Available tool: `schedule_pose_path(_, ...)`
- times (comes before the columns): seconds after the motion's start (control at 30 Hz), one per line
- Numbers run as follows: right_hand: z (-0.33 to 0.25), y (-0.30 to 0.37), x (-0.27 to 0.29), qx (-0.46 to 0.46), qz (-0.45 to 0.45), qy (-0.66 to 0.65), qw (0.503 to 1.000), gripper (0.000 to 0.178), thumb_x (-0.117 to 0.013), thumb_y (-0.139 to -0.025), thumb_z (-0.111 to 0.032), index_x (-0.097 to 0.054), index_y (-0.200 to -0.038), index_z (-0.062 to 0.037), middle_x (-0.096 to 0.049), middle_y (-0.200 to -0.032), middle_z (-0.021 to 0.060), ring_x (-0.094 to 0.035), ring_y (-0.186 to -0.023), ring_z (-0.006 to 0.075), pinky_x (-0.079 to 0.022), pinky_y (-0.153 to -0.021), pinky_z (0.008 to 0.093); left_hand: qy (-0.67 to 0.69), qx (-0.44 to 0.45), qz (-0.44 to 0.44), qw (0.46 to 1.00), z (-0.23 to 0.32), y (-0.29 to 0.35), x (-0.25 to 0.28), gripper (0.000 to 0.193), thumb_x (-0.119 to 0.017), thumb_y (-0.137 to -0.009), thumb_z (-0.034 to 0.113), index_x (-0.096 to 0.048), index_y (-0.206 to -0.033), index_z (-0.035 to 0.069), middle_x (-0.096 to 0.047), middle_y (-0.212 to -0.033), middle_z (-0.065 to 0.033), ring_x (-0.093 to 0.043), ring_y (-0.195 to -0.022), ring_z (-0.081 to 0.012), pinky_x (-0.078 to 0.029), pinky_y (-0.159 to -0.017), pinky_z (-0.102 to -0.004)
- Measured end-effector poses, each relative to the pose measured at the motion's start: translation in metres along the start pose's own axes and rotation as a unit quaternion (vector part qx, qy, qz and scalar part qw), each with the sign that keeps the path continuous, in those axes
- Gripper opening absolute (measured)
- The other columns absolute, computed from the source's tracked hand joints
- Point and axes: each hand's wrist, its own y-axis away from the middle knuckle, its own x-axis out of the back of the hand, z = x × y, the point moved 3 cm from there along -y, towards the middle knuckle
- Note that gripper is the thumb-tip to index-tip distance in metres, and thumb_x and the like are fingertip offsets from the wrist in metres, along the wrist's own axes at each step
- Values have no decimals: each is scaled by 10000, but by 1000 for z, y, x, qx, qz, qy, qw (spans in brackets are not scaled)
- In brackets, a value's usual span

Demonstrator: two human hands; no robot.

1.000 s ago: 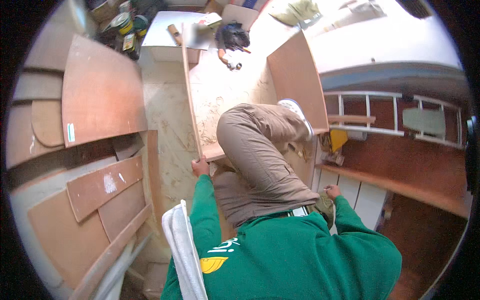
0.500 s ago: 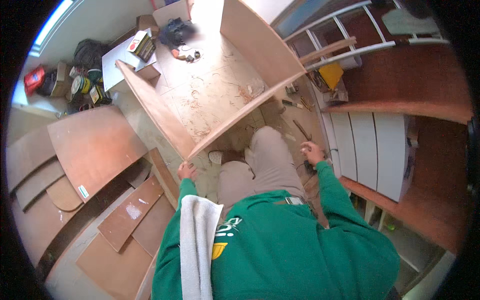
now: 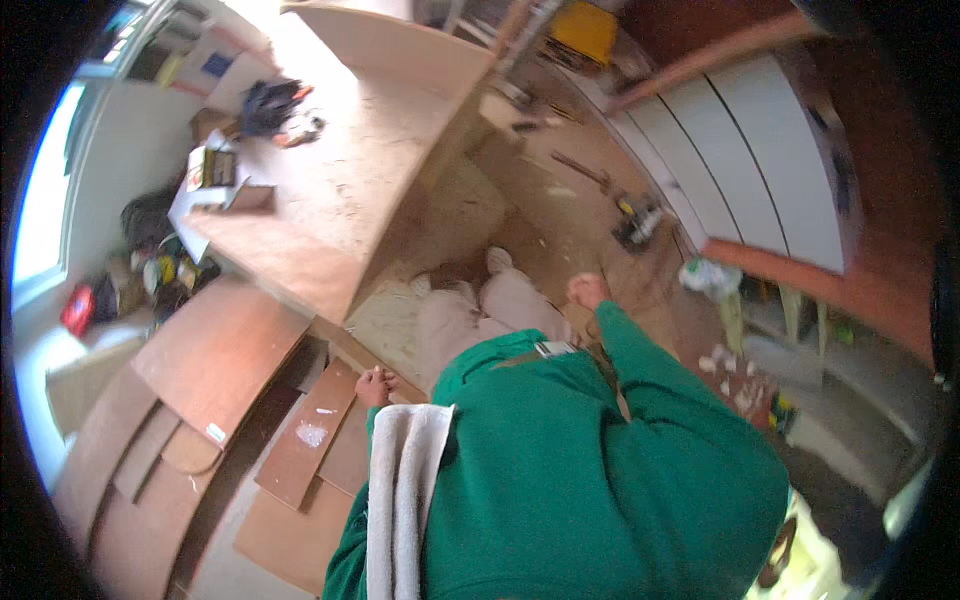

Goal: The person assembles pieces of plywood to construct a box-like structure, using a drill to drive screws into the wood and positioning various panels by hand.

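Observation:
My left hand [image 3: 376,386], fingers loosely bent and apart, is beside a narrow wooden strip [image 3: 352,350] and a brown board [image 3: 312,432]. I see nothing held in it. My right hand [image 3: 588,290] is closed in front of my right thigh; whatever it may hold is hidden. Ahead of me stands an open wooden frame of panels [image 3: 405,50], its near corner [image 3: 345,300] beyond my left hand and apart from it. On the floor past my right hand lies a dark power tool [image 3: 637,222], with a long thin bar [image 3: 580,165] next to it.
Stacked boards [image 3: 215,345] lean at the left. White panels [image 3: 745,150] stand at the right beneath a reddish-brown wooden edge [image 3: 720,60]. A yellow object [image 3: 582,32] is at the far right. A grey towel [image 3: 400,490] hangs over my left shoulder.
The view has turned and shifted right. My left hand has let go of the wooden frame's near corner and come back. My right hand has drawn in toward my body, away from the power tool.

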Motion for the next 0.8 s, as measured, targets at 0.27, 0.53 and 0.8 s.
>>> schedule_pose_path(0.27,71,92,-8,-111,87,-321,936,220,-627,-1011,-223,-679,-930,-24,-711,-759,114,-693,-645,215,-576,-585,395,-244,-51,-157,956,-12,29,-45,323,-733,-978,103,-646,-1271,0,-731,-1119,-151,-722,-878,-219,-619,-718,-383)
schedule_pose_path(0.53,130,178,-29,-93,127,-293,943,148,-615,-1014,-145,-646,-1128,-57,-669,-837,64,-658,-684,177,-568,-616,346,-176,-53,-267,946,33,-94,-40,348,-705,-982,99,-635,-1314,28,-735,-1086,-143,-743,-836,-257,-609,-646,-365)
schedule_pose_path(0.8,125,179,93,9,378,-174,909,322,-678,-956,-142,-650,-1264,-51,-682,-894,88,-676,-814,183,-563,-712,359,-188,-129,-196,954,76,-39,-52,286,-690,-982,156,-653,-1236,28,-746,-919,-134,-742,-772,-253,-608,-642,-369)
